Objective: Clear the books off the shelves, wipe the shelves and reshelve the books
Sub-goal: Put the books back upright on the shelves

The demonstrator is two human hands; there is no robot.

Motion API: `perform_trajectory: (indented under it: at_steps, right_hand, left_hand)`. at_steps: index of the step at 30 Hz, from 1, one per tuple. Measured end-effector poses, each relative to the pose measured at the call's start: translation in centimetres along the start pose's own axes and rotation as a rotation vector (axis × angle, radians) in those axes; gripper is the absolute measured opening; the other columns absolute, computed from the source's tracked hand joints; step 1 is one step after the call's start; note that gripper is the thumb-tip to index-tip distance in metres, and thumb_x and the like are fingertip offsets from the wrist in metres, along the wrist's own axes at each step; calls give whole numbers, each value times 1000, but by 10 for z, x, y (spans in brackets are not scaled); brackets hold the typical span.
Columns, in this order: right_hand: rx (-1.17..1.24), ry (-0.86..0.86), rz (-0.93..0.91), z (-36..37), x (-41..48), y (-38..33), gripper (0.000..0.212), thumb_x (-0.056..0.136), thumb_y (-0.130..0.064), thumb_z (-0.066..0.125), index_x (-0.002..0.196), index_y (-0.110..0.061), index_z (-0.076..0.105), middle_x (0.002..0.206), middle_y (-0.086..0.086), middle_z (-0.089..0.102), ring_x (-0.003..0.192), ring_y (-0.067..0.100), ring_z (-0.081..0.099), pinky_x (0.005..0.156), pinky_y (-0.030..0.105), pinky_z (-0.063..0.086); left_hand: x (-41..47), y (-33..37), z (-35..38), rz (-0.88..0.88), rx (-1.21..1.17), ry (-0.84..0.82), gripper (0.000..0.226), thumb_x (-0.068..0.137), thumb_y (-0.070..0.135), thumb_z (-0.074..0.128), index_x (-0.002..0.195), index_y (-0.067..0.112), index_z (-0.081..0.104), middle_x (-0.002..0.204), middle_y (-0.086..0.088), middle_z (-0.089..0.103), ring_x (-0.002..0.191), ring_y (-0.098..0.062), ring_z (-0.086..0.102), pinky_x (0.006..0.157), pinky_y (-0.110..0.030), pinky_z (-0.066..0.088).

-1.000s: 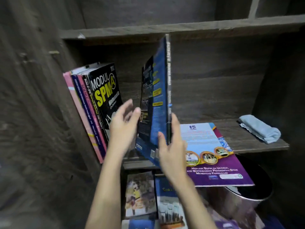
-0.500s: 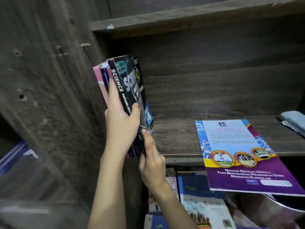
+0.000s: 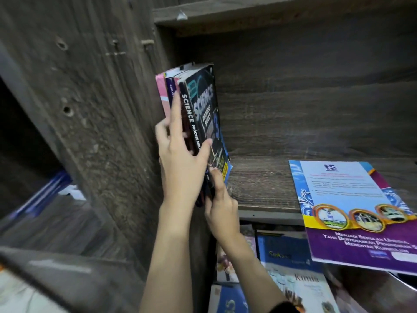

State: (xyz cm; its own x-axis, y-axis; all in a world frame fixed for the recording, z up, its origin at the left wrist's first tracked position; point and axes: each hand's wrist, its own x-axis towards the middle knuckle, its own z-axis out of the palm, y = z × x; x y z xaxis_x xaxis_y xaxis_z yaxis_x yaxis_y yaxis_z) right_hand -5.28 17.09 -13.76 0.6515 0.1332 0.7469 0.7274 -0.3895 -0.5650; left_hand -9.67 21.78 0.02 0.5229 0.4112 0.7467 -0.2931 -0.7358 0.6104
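Observation:
A black "Science Process Skills" book stands upright at the left end of the wooden shelf, closing a short row of books with a pink one against the side panel. My left hand clasps the row: the index finger lies along the spines and the thumb crosses the Science cover. Just below it, my right hand grips the bottom corner of the Science book at the shelf's front edge. A purple and blue booklet lies flat on the right, overhanging the front edge.
The thick wooden side panel rises on the left, with another compartment beyond it. An upper shelf board runs overhead. Below the shelf lie several loose books, among them a blue one and a "kimia" book.
The Science book, held upright mid-shelf a second ago, now stands pressed against the row at the left. Both hands followed it left. The view turned left, so the blue cloth is out of frame.

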Motion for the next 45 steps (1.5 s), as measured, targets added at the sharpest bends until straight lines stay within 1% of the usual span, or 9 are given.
perform_trajectory:
  at_steps: [3, 6, 9, 16, 26, 30, 35, 41, 45]
  right_hand:
    - [45, -117, 48, -4, 0, 10, 68, 82, -36, 42, 138, -46, 6, 150, 2, 41, 104, 32, 65, 73, 38, 55]
    - [68, -314, 65, -16, -8, 28, 75, 78, -52, 47, 139, -57, 2, 157, -9, 22, 136, 14, 40, 103, 34, 44]
    - [90, -448, 100, -24, -14, 42, 80, 76, -59, 49, 137, -65, -2, 158, -10, 19, 142, 9, 27, 113, 35, 31]
    - [138, -471, 117, -25, -9, 46, 76, 75, -74, 50, 137, -65, 7, 151, -22, 22, 143, 8, 25, 115, 34, 29]
    - [113, -433, 219, -16, -5, 47, 80, 86, -41, 66, 145, -49, 13, 151, -2, 39, 138, 15, 37, 107, 30, 36]
    - [33, -413, 212, -10, -6, 49, 79, 87, -46, 63, 144, -48, 8, 152, -1, 36, 139, 15, 36, 108, 32, 37]
    - [-134, -454, 171, -4, -8, 45, 78, 94, -48, 49, 150, -34, -4, 156, 6, 26, 140, 21, 32, 110, 31, 32]
    - [-132, -450, 187, -2, -5, 42, 84, 92, -48, 52, 145, -30, -10, 157, 8, 25, 137, 25, 37, 108, 33, 31]
    - [-100, -424, 179, -1, -2, 44, 85, 85, -38, 68, 151, -21, 17, 138, 19, 52, 113, 34, 60, 94, 38, 45]
  left_hand:
    - [2, -4, 3, -86, -68, 25, 76, 75, 8, 77, 140, 19, 42, 118, -1, 55, 91, -5, 56, 72, 3, 38]
    - [5, -10, 1, -122, -153, 46, 67, 71, 7, 80, 131, 16, 51, 109, 8, 61, 88, 7, 60, 79, -2, 41]
    - [7, -13, -1, -157, -201, 30, 65, 71, 9, 80, 130, 17, 53, 107, 11, 62, 88, 12, 59, 86, -10, 45]
    - [9, -20, -3, -143, -153, -45, 58, 84, 2, 66, 137, 18, 49, 125, -2, 61, 98, -5, 62, 94, -18, 46]
    - [-3, -31, 16, -169, 8, 116, 22, 81, 6, 72, 101, 14, 67, 96, -5, 67, 73, 9, 62, 75, -4, 44]
    - [-5, -30, 21, -230, 18, 186, 13, 81, 16, 74, 92, 15, 68, 89, -2, 70, 72, 3, 65, 78, -14, 51]
    - [-7, -25, 23, -279, 49, 195, 9, 81, 20, 74, 86, 13, 70, 75, 5, 68, 64, 2, 62, 68, 1, 39]
    - [-7, -26, 24, -276, 28, 199, 12, 82, 23, 73, 85, 13, 68, 74, 5, 68, 63, -3, 63, 66, -5, 45]
    - [-8, -28, 27, -249, 45, 211, 13, 82, 23, 73, 85, 13, 66, 76, 4, 67, 62, -1, 62, 68, -13, 50]
